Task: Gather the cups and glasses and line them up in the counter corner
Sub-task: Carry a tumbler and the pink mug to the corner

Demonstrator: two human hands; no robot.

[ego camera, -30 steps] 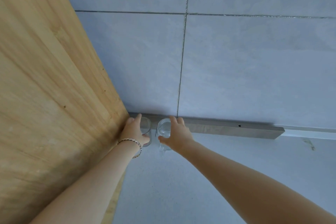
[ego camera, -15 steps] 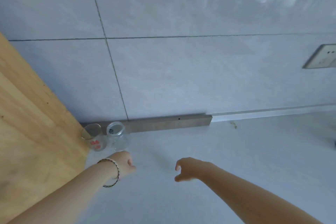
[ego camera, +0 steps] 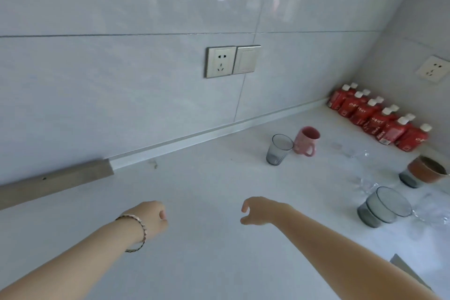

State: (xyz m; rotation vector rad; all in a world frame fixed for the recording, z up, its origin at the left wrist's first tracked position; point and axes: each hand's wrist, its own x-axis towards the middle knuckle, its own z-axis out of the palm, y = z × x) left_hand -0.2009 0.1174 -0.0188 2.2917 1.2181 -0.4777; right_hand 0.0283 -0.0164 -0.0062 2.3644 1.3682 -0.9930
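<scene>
A grey tinted glass (ego camera: 278, 149) and a pink mug (ego camera: 305, 140) stand together on the white counter (ego camera: 207, 185), right of centre. Nearer, at the right, sit a wide grey glass (ego camera: 382, 206), a brown cup (ego camera: 426, 168) with a small grey glass (ego camera: 409, 179) beside it, and clear glasses (ego camera: 360, 181) that are hard to make out. My left hand (ego camera: 153, 217), with a bracelet, hovers over the counter with fingers curled in, empty. My right hand (ego camera: 260, 210) hovers beside it, fingers loosely apart, empty. The two glasses set down in the left corner are out of view.
Several red pouches with white caps (ego camera: 375, 117) line the right wall. A socket and switch plate (ego camera: 232, 61) sits on the back wall, another socket (ego camera: 433, 68) on the right wall. A grey metal strip (ego camera: 56, 181) runs along the back wall at left.
Both hands have let go of the two glasses in the left corner and pulled back. My view has swung right, away from the wooden panel, bringing the remaining cups and glasses into sight.
</scene>
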